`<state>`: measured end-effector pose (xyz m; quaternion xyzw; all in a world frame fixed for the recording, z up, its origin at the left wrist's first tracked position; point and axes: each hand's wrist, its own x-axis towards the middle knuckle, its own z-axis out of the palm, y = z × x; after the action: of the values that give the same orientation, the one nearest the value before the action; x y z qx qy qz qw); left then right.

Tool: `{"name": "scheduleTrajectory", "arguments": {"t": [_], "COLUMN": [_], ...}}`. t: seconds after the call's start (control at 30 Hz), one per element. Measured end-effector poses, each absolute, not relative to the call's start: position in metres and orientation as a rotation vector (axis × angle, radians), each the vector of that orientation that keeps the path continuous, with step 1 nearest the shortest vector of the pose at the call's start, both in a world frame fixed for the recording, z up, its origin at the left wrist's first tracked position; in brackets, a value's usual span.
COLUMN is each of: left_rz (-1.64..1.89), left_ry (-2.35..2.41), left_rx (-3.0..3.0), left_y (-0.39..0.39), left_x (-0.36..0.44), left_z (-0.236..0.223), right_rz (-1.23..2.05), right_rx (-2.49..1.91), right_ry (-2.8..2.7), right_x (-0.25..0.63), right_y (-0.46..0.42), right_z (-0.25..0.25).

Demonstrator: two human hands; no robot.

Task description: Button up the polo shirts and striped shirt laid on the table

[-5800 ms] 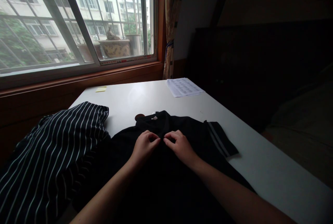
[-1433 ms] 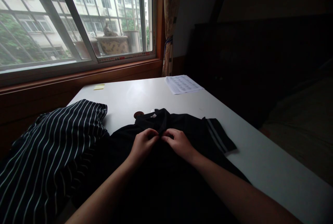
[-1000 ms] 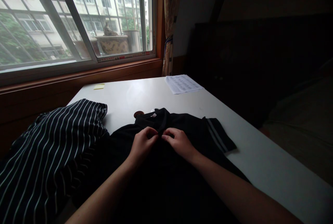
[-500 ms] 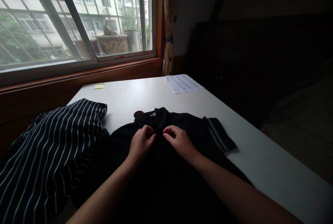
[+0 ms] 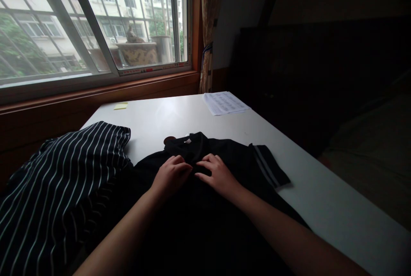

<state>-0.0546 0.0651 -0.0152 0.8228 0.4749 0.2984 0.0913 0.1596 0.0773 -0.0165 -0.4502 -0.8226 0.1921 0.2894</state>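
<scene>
A black short-sleeved shirt (image 5: 237, 156) lies face up on the white table (image 5: 321, 199), collar (image 5: 189, 144) away from me and one sleeve with pale cuff stripes (image 5: 268, 169) spread to the right. Both my hands rest on its chest just below the collar, fingertips nearly touching. My left hand (image 5: 170, 176) lies on the fabric with its fingers stretched toward the middle. My right hand (image 5: 215, 174) lies flat with its fingers spread. Neither hand grips anything that I can see.
A dark garment with thin white stripes (image 5: 64, 182) is heaped at the left, overlapping the table edge. Printed papers (image 5: 224, 102) lie at the far right corner, a yellow note (image 5: 120, 106) at the far left, a small brown round object (image 5: 168, 140) by the collar. Dark furniture stands to the right.
My fingers were pinched together at the shirt's front below the collar; now they have let go and lie flattened on the fabric, slightly lower. The collar has settled flat.
</scene>
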Motion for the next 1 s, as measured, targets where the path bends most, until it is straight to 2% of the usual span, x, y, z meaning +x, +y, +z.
{"name": "scheduleTrajectory", "arguments": {"t": [0.4, 1.0], "left_rz": [0.673, 0.588], "left_ry": [1.27, 1.589], "left_rx": [2.775, 2.741], "left_y": [0.062, 0.057], "left_x": [-0.067, -0.06], "left_z": [-0.01, -0.007], "right_rz": [0.471, 0.469], "right_rx": [-1.182, -1.195], "right_ry": [-2.238, -2.236], "right_x": [0.162, 0.161], "right_y": [0.077, 0.073], "right_z": [-0.017, -0.012]}}
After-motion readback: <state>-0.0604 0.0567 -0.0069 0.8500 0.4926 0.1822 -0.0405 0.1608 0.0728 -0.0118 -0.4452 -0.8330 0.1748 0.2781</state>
